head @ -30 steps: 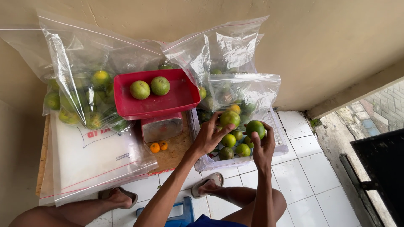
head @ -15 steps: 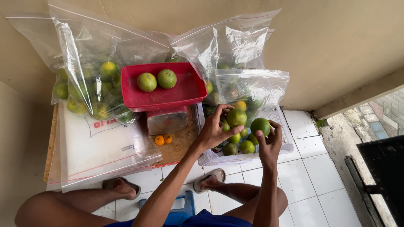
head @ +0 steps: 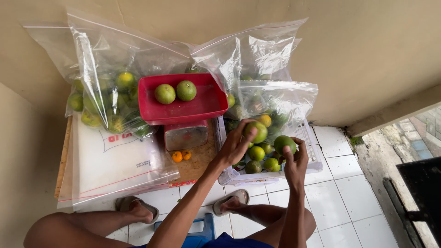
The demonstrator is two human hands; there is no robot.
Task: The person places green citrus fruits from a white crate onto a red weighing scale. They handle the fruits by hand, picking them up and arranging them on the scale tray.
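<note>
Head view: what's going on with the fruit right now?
A seated person holds one green citrus fruit in each hand over a white crate of the same fruit. The left hand has its grip on a yellow-green fruit; the right hand holds a darker green one. Beside the crate, a scale's red tray carries two green fruits. Clear plastic bags of fruit stand against the wall.

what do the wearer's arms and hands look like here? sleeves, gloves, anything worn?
Both arms are bare to the bottom edge of the picture: no sleeves in view. The left hand and right hand wear no gloves, and no rings, watch or bands show on fingers or wrists. Slim forearms. No markings can be made out.
</note>
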